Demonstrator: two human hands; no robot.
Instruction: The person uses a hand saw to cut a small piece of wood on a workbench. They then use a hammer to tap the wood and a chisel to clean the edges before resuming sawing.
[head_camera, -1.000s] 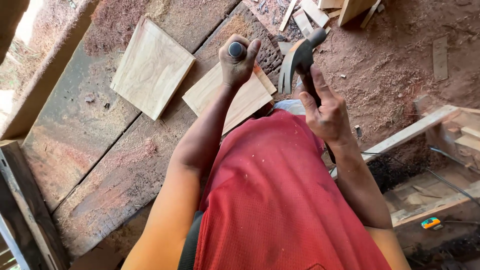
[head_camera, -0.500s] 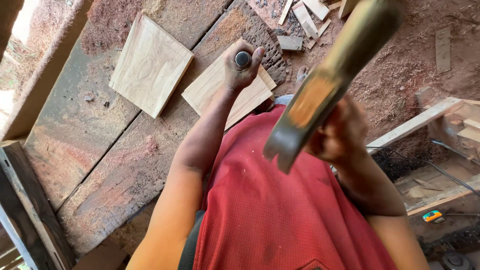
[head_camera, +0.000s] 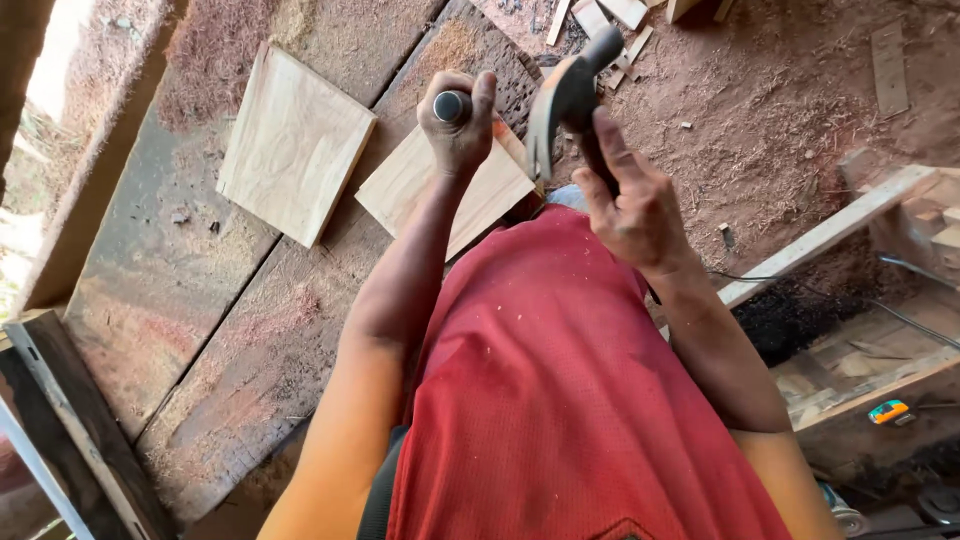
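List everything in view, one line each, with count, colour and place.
Square wooden panel: one, pale, flat on the bench, upper left.
Second wooden panel: one, pale, under the left hand.
Workbench planks: dark, worn, dusted with sawdust.
Wood offcuts: several, pale, top centre.
Hammer: one, dark metal head, in the right hand.
Round-ended tool: one, grey, in the left hand.
Left hand: fist around the tool.
Right hand: around the hammer handle.

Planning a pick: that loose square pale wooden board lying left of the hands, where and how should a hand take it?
Grip the square pale wooden board by its near right edge, coming from the right. It lies flat on the dusty plank bench, that edge showing thickness, clear of the other board.
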